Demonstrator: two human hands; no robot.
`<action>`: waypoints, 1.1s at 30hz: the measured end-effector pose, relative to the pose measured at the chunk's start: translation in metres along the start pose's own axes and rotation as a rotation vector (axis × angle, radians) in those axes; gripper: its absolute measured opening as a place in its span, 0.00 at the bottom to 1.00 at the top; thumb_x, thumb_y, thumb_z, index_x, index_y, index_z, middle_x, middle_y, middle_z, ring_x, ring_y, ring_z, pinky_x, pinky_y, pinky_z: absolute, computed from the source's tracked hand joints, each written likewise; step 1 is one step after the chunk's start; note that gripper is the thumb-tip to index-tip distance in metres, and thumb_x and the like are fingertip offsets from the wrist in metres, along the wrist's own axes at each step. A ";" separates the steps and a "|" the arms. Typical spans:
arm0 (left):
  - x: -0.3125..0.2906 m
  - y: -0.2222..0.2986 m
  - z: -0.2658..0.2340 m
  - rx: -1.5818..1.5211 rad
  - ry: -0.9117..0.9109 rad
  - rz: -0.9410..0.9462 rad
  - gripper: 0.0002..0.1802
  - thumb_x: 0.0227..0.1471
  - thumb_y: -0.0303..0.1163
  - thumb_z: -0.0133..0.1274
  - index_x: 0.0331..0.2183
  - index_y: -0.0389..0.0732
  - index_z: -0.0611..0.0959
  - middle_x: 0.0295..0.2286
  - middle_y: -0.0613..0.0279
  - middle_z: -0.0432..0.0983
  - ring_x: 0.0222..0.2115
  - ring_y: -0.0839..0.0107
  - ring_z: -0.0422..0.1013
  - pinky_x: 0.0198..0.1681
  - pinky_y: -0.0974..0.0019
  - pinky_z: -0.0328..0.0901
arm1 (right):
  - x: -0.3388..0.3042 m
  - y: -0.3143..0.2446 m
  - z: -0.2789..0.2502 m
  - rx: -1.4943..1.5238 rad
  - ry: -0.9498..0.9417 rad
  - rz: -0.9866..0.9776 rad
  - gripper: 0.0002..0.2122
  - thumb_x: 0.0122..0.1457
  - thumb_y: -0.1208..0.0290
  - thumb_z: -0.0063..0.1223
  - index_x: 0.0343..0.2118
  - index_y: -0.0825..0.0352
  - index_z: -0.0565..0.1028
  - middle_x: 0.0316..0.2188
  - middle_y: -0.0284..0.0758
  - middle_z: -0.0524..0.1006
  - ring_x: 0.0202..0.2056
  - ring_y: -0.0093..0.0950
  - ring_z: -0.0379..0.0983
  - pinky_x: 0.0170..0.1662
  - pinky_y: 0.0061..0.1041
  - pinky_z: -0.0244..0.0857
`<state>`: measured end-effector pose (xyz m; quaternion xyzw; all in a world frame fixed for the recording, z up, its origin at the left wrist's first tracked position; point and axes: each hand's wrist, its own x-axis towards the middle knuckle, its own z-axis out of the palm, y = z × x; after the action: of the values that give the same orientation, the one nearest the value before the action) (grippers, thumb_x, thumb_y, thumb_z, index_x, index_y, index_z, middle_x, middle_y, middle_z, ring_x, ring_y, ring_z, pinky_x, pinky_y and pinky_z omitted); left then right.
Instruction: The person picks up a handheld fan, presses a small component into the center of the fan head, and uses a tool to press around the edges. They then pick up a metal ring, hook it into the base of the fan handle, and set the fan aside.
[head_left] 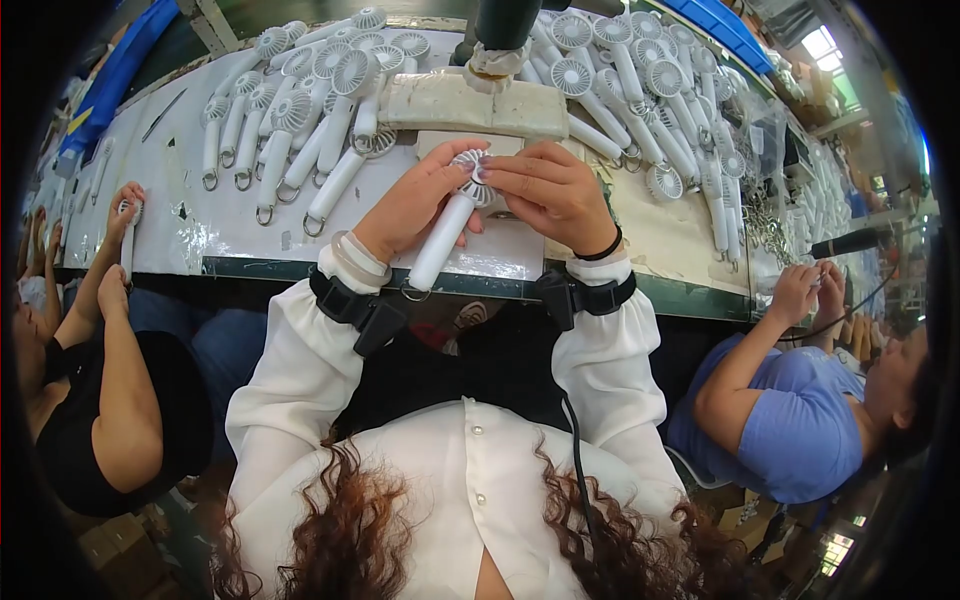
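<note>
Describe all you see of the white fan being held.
The white fan looks plastic: a round, ribbed head on a smooth cylindrical handle, with a metal-looking ring at the handle's end. It slants over the table's front edge, handle pointing toward the lower left. The left hand and right hand touch the head, partly hiding it.

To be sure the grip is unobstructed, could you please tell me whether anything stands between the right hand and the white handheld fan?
Nothing visible does: the fingertips of the right hand are at the head of the white handheld fan, which the left hand holds from the other side.
</note>
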<state>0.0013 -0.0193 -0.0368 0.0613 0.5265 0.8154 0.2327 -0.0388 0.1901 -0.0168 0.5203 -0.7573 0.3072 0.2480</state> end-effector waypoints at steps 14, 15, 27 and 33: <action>0.002 -0.001 -0.001 0.107 0.060 -0.042 0.20 0.62 0.35 0.40 0.55 0.45 0.64 0.30 0.59 0.73 0.23 0.74 0.74 0.22 0.70 0.72 | 0.000 0.002 -0.001 0.008 -0.058 0.001 0.20 0.39 0.83 0.62 0.39 0.61 0.81 0.40 0.28 0.80 0.33 0.30 0.73 0.35 0.24 0.72; 0.002 -0.001 -0.001 0.107 0.061 -0.042 0.20 0.62 0.35 0.40 0.55 0.45 0.64 0.30 0.59 0.73 0.23 0.74 0.74 0.22 0.70 0.72 | 0.000 0.001 -0.001 0.002 -0.059 -0.002 0.19 0.39 0.82 0.62 0.39 0.61 0.81 0.40 0.29 0.80 0.33 0.30 0.73 0.35 0.24 0.72; 0.003 -0.008 -0.004 0.074 0.025 0.008 0.22 0.61 0.33 0.41 0.56 0.45 0.63 0.30 0.59 0.73 0.24 0.74 0.74 0.22 0.70 0.72 | 0.002 -0.001 -0.002 -0.043 -0.048 -0.022 0.15 0.41 0.79 0.61 0.35 0.62 0.81 0.36 0.29 0.80 0.32 0.28 0.74 0.34 0.24 0.72; 0.003 -0.005 -0.002 0.136 0.056 0.030 0.23 0.60 0.31 0.41 0.57 0.45 0.62 0.31 0.59 0.73 0.23 0.74 0.73 0.22 0.70 0.71 | 0.002 -0.002 -0.003 -0.038 -0.059 0.008 0.15 0.40 0.81 0.61 0.35 0.61 0.81 0.39 0.28 0.80 0.31 0.29 0.74 0.33 0.23 0.71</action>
<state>-0.0007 -0.0175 -0.0430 0.0617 0.5860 0.7826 0.2009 -0.0370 0.1902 -0.0132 0.5213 -0.7720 0.2783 0.2342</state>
